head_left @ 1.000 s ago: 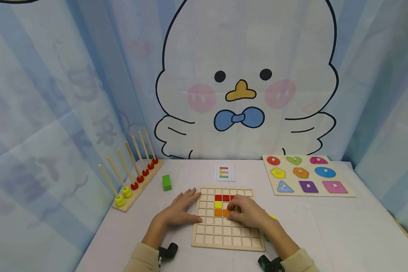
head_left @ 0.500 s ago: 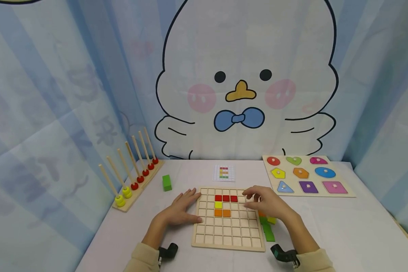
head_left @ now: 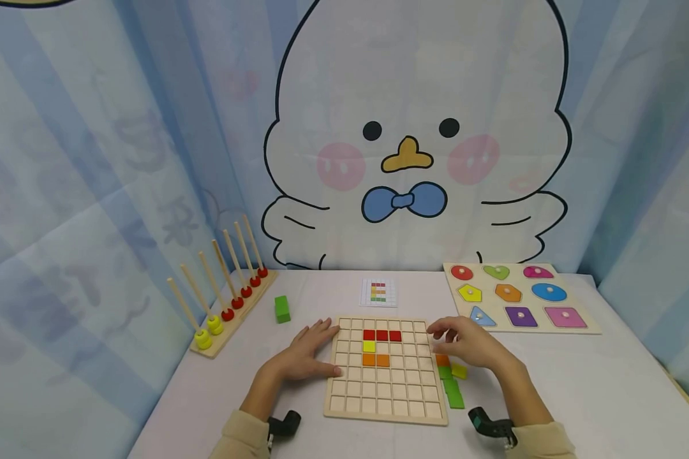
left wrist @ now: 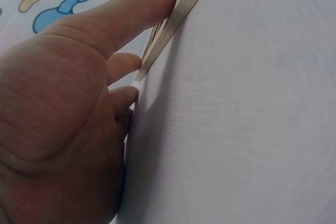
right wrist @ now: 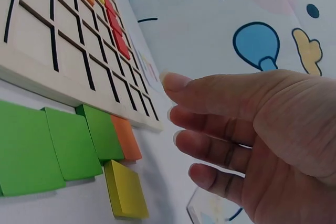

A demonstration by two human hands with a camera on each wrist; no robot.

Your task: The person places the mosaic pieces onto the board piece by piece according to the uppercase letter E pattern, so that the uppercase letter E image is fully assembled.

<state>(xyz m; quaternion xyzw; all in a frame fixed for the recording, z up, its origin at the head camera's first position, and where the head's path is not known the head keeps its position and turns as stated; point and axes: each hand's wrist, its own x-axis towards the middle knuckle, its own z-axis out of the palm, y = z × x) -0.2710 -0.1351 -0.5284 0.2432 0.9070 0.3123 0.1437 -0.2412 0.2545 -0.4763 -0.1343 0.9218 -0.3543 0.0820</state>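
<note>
A wooden grid board (head_left: 386,395) lies on the table; three red tiles (head_left: 381,335), one yellow tile (head_left: 369,346) and two orange tiles (head_left: 376,360) sit in its cells. The left hand (head_left: 304,354) rests with spread fingers and thumb at the board's left edge, which its thumb (left wrist: 142,14) touches in the left wrist view. Just off the board's right edge hovers the right hand (head_left: 471,343), its fingers loosely bent and holding nothing. Below it lie loose green tiles (right wrist: 26,150), an orange tile (right wrist: 126,137) and a yellow tile (right wrist: 127,190).
A patterned card (head_left: 378,292) lies behind the board. Green blocks (head_left: 282,308) stand left of it, beside a peg rack (head_left: 241,309) with red and yellow beads. A shape puzzle board (head_left: 525,328) is at the back right. A printed curtain (head_left: 413,76) hangs behind the table.
Leaving the orange tiles, the right hand has moved rightward past the board's edge, uncovering the third red tile and the loose tiles. The left hand stays in place.
</note>
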